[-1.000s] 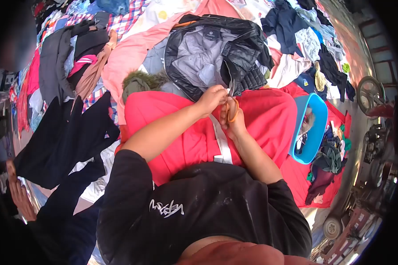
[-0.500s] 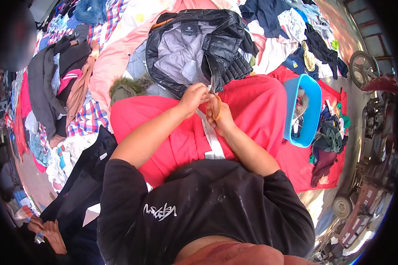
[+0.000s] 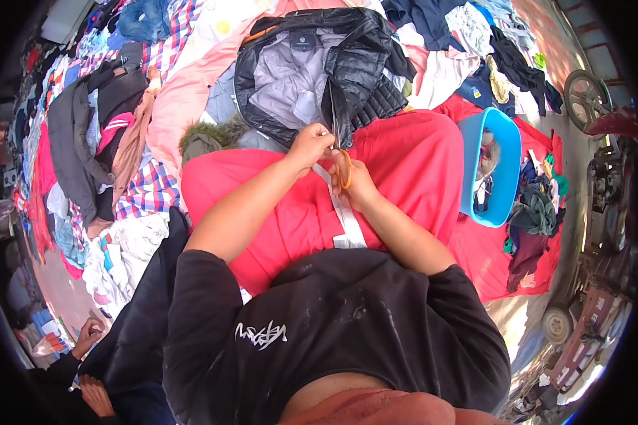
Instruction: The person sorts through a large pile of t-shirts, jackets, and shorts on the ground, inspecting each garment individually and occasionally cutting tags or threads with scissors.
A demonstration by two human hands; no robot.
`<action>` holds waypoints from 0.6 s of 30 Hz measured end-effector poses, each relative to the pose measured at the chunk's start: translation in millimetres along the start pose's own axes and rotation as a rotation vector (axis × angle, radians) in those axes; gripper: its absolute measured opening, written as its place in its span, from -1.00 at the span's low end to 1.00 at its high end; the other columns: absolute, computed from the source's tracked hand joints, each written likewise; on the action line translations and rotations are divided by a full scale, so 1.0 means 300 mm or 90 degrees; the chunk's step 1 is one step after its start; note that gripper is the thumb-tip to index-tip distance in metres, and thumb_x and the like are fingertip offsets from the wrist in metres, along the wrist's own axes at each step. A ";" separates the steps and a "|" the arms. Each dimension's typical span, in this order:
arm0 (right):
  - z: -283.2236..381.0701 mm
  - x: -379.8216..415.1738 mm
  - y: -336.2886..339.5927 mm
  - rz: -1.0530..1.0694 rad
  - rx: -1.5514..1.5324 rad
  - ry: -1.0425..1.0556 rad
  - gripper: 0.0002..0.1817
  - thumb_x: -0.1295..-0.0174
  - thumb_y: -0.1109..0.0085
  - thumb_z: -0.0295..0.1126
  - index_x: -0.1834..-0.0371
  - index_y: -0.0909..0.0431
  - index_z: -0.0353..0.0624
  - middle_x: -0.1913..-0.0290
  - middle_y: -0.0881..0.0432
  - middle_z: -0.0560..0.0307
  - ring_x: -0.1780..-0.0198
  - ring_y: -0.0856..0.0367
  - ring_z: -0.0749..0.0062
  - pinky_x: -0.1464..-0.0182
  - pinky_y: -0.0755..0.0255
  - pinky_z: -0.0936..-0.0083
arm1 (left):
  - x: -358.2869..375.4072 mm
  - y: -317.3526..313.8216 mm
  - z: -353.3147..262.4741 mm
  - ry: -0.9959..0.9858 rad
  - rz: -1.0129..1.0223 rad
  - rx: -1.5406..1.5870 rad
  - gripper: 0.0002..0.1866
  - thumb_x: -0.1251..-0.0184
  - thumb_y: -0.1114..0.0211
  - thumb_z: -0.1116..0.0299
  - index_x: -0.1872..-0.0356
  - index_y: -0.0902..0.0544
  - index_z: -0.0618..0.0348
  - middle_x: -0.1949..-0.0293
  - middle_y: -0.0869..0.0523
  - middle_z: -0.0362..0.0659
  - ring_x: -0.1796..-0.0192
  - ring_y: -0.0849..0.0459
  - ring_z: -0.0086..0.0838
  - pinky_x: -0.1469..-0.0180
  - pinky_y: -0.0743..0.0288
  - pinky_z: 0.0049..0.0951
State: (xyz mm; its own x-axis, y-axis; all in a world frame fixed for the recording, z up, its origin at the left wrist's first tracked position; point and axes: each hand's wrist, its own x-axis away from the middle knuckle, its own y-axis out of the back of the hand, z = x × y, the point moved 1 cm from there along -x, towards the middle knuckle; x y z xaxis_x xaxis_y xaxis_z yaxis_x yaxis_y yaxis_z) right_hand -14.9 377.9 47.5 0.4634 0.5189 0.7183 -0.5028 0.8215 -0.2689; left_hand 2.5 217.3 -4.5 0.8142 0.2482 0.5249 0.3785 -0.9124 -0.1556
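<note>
A black puffer jacket (image 3: 365,53) with a grey lining lies opened out in front of my crossed legs in red trousers (image 3: 418,156). My right hand (image 3: 356,185) is closed on scissors with orange handles (image 3: 344,170), their blades pointing away at the jacket's near edge. Just left of the blades, my left hand (image 3: 310,147) pinches something at that edge, too small to make out. A white strip (image 3: 344,219) hangs over the trousers below the hands.
Right of my knee stands a blue basket (image 3: 514,170) with items inside. Piled clothes (image 3: 78,142) lie at the left, more at the top and right. Another person's hands (image 3: 96,395) are at the lower left. A wheel (image 3: 587,103) stands far right.
The view has shifted slightly. My hands stay close together at the jacket's edge. At the lower left, the other person's hands have moved apart, one now raised higher.
</note>
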 end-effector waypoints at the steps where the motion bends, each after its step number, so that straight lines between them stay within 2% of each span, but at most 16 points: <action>1: 0.003 0.012 0.004 0.025 -0.008 -0.012 -0.48 -0.44 -0.08 0.18 0.41 -0.50 -0.07 0.61 -0.50 0.25 0.70 -0.47 0.54 0.74 -0.20 0.62 | 0.001 0.002 -0.009 -0.014 -0.017 -0.075 -0.89 -0.26 -0.28 0.45 0.31 -0.54 0.25 0.35 -0.72 -0.11 0.34 -0.72 -0.50 0.34 -0.63 -0.41; 5: 0.004 0.025 0.026 0.088 -0.020 -0.114 -0.46 -0.43 -0.06 0.21 0.38 -0.51 -0.06 0.58 -0.51 0.26 0.67 -0.49 0.53 0.71 -0.22 0.62 | 0.023 0.024 -0.026 0.017 -0.050 -0.229 -0.88 -0.22 -0.28 0.44 0.34 -0.57 0.30 0.48 -0.68 -0.13 0.49 -0.69 -0.45 0.50 -0.60 -0.38; 8: -0.010 0.006 0.033 0.090 -0.046 -0.165 -0.45 -0.42 -0.06 0.24 0.37 -0.52 -0.06 0.57 -0.52 0.26 0.67 -0.50 0.53 0.72 -0.23 0.62 | 0.008 0.040 -0.010 0.119 0.002 -0.290 -0.86 -0.33 -0.20 0.40 0.30 -0.62 0.28 0.43 -0.68 -0.13 0.51 -0.68 -0.46 0.50 -0.61 -0.40; 11: -0.019 0.011 0.019 0.067 -0.010 -0.144 -0.45 -0.42 -0.05 0.24 0.36 -0.52 -0.06 0.56 -0.52 0.25 0.68 -0.51 0.52 0.72 -0.25 0.61 | 0.028 0.026 -0.023 0.146 -0.042 -0.238 -0.82 -0.35 -0.17 0.36 0.27 -0.64 0.28 0.43 -0.69 -0.13 0.53 -0.67 -0.46 0.52 -0.60 -0.41; 14: -0.026 0.021 0.018 0.080 -0.020 -0.110 -0.43 -0.34 -0.15 0.27 0.33 -0.50 -0.10 0.53 -0.53 0.24 0.65 -0.56 0.52 0.71 -0.26 0.62 | 0.062 0.004 -0.064 0.166 -0.054 -0.182 -0.80 -0.36 -0.17 0.33 0.29 -0.64 0.27 0.44 -0.68 -0.14 0.55 -0.64 -0.48 0.58 -0.55 -0.44; 18: -0.010 0.080 0.017 0.101 -0.021 -0.095 -0.45 -0.35 -0.20 0.22 0.35 -0.51 -0.11 0.54 -0.53 0.23 0.67 -0.55 0.51 0.73 -0.26 0.63 | 0.052 0.016 -0.053 0.085 -0.109 -0.157 -0.81 -0.34 -0.23 0.32 0.36 -0.61 0.25 0.55 -0.61 -0.18 0.63 -0.56 -0.51 0.67 -0.40 -0.47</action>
State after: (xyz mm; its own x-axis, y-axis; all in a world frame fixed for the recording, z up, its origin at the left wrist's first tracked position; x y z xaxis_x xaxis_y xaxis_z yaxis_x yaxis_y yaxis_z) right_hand -4.2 395.1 61.4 0.2667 0.6031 0.7517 -0.5351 0.7414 -0.4050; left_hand 9.9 211.4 16.3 0.6763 0.3751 0.6340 0.3735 -0.9164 0.1438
